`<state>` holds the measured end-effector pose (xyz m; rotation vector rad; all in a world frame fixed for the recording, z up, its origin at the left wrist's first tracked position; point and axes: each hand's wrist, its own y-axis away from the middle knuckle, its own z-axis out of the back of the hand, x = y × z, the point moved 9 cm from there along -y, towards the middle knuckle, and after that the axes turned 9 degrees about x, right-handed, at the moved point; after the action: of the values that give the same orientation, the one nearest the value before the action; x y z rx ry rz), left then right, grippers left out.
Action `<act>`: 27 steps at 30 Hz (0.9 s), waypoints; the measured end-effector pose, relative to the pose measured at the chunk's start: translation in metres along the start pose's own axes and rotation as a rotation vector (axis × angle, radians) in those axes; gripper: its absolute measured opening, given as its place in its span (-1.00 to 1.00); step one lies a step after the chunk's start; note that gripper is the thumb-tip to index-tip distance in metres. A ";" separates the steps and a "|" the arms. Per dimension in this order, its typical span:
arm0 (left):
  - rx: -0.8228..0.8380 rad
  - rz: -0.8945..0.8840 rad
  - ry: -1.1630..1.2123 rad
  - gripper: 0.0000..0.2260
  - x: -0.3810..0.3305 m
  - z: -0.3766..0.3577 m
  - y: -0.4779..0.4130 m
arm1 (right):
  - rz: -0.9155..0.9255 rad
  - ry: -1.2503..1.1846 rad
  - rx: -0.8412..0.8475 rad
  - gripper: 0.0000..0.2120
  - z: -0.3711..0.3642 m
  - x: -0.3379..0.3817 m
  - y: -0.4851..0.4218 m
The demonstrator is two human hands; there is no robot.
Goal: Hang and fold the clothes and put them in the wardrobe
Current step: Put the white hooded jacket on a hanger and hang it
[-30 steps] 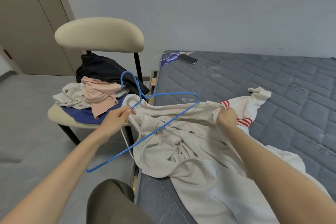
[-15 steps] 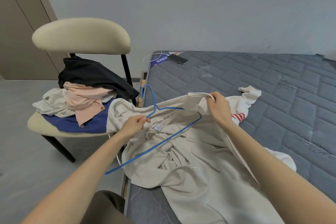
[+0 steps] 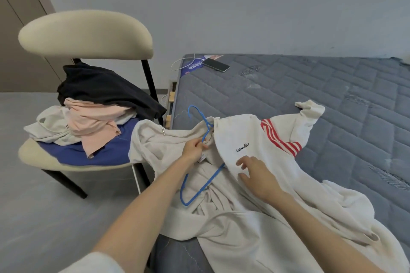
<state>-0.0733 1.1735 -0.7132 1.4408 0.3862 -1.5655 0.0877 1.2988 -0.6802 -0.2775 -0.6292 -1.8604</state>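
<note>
- Grey quilted mattress (image 3: 310, 99) fills the right side of your view, with a plain pale wall behind it; its near edge is cut off by the bottom of the frame.
- You have the cream hoodie (image 3: 255, 235) spread across the mattress, one side hanging over the bed's left edge. Its hem runs out of frame at the bottom.
- Red stripes (image 3: 279, 139) cross the far sleeve. The small black script on the chest is too small to read.
- Your left hand (image 3: 194, 149) pinches the blue wire hanger (image 3: 206, 184) at its neck, right at the hoodie's collar.
- Only the hanger's hook, neck and left arm show; its right side is hidden under the fabric.
- Your right hand (image 3: 257, 174) is released, fingers spread on the hoodie's chest just below the script.
- Beside the bed, a cream chair (image 3: 86, 33) carries a heap: a black garment (image 3: 104, 86) on top, a pink one (image 3: 93, 117), a blue one (image 3: 111, 153) underneath. What kind each is cannot be told.
- At the mattress's far corner a phone (image 3: 216, 65) lies on a printed leaflet, partly covering it, beside a white cable (image 3: 177, 64).
</note>
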 end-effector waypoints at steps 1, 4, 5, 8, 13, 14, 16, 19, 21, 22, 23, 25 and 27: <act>0.026 -0.004 -0.003 -0.72 0.001 -0.002 0.001 | 0.029 0.006 -0.041 -0.80 -0.002 0.007 0.003; 0.085 -0.044 -0.006 -0.58 0.004 -0.002 0.011 | 0.127 -0.074 0.039 -0.91 -0.020 0.032 0.008; 0.093 -0.068 -0.006 -0.57 0.005 0.001 0.015 | 0.150 -0.091 0.127 -0.90 -0.030 0.039 0.009; 0.094 -0.105 -0.024 -0.62 0.016 0.017 0.032 | 0.219 0.022 0.421 -0.75 -0.069 0.060 0.022; 0.180 -0.175 -0.306 -0.62 0.043 0.045 0.083 | 0.262 0.445 0.520 -0.65 -0.108 0.072 0.036; 0.275 -0.172 -0.468 -0.57 0.053 0.042 0.094 | 0.274 0.423 0.517 -0.72 -0.109 0.078 0.039; 0.474 -0.074 -0.867 -0.37 0.087 0.036 0.116 | 0.318 0.261 0.545 -0.76 -0.113 0.093 0.046; 0.589 0.056 -1.245 -0.27 0.124 0.042 0.144 | 0.423 -0.005 0.568 -0.84 -0.109 0.122 0.062; 0.505 -0.024 -1.299 -0.33 0.121 0.047 0.151 | 0.439 -0.109 0.561 -0.80 -0.100 0.133 0.068; 0.433 -0.085 -1.271 -0.35 0.112 0.052 0.153 | 0.443 -0.159 0.546 -0.75 -0.093 0.137 0.068; 0.350 -0.152 -1.200 -0.37 0.099 0.059 0.153 | 0.446 -0.209 0.520 -0.73 -0.084 0.140 0.068; 0.235 -0.269 -0.924 -0.42 0.067 0.078 0.154 | 0.436 -0.306 0.469 -0.81 -0.064 0.144 0.066; 0.234 -0.274 -0.621 -0.44 0.043 0.097 0.153 | 0.400 -0.375 0.415 -0.83 -0.042 0.142 0.060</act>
<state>-0.0051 1.0050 -0.6726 1.0144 0.0266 -2.2380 0.0941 1.1471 -0.6302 -0.4452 -1.1098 -1.2667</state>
